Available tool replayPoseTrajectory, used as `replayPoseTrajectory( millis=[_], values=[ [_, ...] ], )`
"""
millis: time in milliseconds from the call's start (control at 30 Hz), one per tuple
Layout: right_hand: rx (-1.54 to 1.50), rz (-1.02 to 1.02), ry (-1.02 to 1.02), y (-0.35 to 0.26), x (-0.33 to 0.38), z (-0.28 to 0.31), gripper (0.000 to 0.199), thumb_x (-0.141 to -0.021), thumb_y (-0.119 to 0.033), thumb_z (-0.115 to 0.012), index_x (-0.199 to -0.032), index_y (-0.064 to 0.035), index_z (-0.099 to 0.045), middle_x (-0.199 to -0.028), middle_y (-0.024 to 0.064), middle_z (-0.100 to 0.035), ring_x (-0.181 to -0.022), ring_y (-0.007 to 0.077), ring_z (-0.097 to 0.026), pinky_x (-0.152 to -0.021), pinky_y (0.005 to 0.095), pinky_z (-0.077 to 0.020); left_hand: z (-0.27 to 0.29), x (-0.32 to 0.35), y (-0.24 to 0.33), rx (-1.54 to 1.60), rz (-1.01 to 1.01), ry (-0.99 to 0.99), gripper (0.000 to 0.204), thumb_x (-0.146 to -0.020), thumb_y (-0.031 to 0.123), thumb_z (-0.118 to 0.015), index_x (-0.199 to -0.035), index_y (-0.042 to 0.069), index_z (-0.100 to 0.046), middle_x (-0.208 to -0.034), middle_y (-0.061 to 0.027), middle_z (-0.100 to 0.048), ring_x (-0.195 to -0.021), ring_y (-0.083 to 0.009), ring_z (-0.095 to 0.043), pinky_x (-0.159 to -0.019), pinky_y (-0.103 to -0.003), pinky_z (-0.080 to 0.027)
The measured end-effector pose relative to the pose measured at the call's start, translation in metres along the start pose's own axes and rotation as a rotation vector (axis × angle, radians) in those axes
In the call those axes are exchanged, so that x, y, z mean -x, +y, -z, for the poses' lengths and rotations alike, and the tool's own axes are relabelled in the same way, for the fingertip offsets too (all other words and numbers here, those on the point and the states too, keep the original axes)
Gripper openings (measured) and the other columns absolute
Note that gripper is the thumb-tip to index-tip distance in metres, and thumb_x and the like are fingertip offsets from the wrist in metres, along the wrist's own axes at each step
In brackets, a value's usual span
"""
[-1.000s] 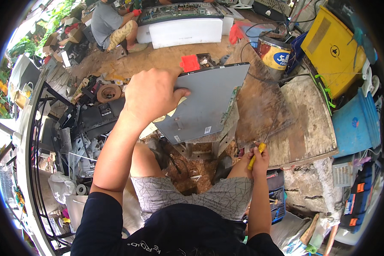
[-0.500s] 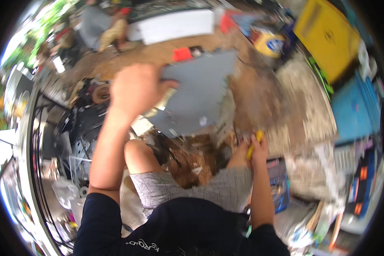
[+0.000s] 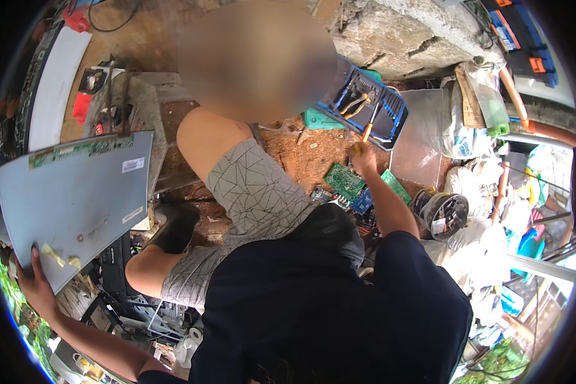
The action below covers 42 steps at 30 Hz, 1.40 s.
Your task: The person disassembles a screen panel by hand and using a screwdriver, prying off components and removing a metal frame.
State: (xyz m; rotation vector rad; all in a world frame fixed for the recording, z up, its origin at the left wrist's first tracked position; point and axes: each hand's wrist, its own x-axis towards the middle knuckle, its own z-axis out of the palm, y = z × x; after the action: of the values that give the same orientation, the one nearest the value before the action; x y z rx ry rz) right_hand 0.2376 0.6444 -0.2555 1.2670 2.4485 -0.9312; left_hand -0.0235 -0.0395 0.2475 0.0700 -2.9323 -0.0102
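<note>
A broad grey panel (image 3: 83, 198) fills the left of the scene, its face turned up and slightly tilted. The step in hand looks like seeing to tools while one hand steadies this panel; the next move seems to call for a sure left hold and careful fingers on the right. The face is flat and lightly marked, with a green circuit strip (image 3: 86, 149) along the far edge, white labels (image 3: 133, 165) toward the right and yellow strips (image 3: 53, 256) near left. Far right of centre lies an open black-and-blue tool case (image 3: 397, 125). The left hand (image 3: 36, 287) grips the panel's near left corner, thumb across the face. The right hand (image 3: 363, 160), at the case's near edge, is curled closed beside an orange-handled tool (image 3: 367, 132); whether it grips that, I cannot tell. Smallest is a yellow piece (image 3: 357, 150) in its fingers, mostly hidden
</note>
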Motion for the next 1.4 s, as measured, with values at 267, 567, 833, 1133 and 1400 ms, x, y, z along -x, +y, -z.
replayPoseTrajectory(
  millis=[267, 567, 833, 1133, 1400],
  values=[
    [-0.205, -0.181, 0.270, -0.068, -0.051, -0.037, 0.042, -0.085, -0.024, -0.057, -0.121, -0.0038, -0.049, -0.106, 0.0289, -0.063, -0.100, 0.0459, -0.062, -0.088, 0.0515, -0.0484, 0.008, 0.008, 0.020, -0.029, 0.047, -0.018, 0.067, -0.092, 0.046, -0.064, -0.135, -0.005, -0.051, -0.128, -0.0201, -0.060, -0.119, -0.0266, -0.057, -0.102, -0.036, -0.041],
    [0.218, -0.070, 0.429, -0.035, -0.232, -0.130, 0.053, -0.091, -0.044, -0.059, -0.125, -0.0048, -0.056, -0.116, 0.0137, -0.064, -0.094, 0.0313, -0.068, -0.074, 0.0411, -0.0566, -0.015, 0.003, 0.010, 0.062, 0.019, 0.050, 0.045, -0.088, 0.022, -0.072, -0.122, -0.005, -0.059, -0.113, -0.0193, -0.067, -0.102, -0.0265, -0.064, -0.092, -0.036, -0.047],
    [0.222, -0.039, 0.527, -0.124, -0.142, -0.050, 0.064, -0.080, -0.046, -0.069, -0.130, -0.0112, -0.052, -0.119, 0.0190, -0.060, -0.112, 0.0419, -0.057, -0.088, 0.0511, -0.0517, 0.021, 0.036, 0.076, -0.011, 0.093, 0.123, 0.055, -0.076, 0.035, -0.079, -0.116, 0.000, -0.064, -0.091, -0.0218, -0.069, -0.085, -0.0372, -0.068, -0.078, -0.040, -0.051],
    [-0.007, -0.564, 0.568, -0.077, -0.182, -0.047, 0.087, -0.070, -0.038, -0.081, -0.131, -0.0039, -0.030, -0.109, 0.0278, -0.059, -0.094, 0.0428, -0.066, -0.082, 0.0493, -0.0553, 0.021, 0.028, 0.093, -0.008, 0.068, 0.143, 0.052, -0.075, 0.039, -0.079, -0.109, 0.002, -0.066, -0.085, -0.0227, -0.067, -0.083, -0.0406, -0.066, -0.074, -0.044, -0.051],
    [-0.633, -0.458, 0.184, -0.064, -0.124, 0.005, 0.069, -0.070, -0.040, -0.073, -0.112, 0.0115, -0.054, -0.099, 0.0183, -0.064, -0.072, 0.0268, -0.062, -0.065, 0.0421, -0.0518, 0.023, 0.040, 0.091, -0.081, 0.061, 0.167, 0.047, -0.074, 0.037, -0.080, -0.103, 0.002, -0.065, -0.085, -0.0213, -0.067, -0.085, -0.0405, -0.065, -0.073, -0.045, -0.050]
  ],
)
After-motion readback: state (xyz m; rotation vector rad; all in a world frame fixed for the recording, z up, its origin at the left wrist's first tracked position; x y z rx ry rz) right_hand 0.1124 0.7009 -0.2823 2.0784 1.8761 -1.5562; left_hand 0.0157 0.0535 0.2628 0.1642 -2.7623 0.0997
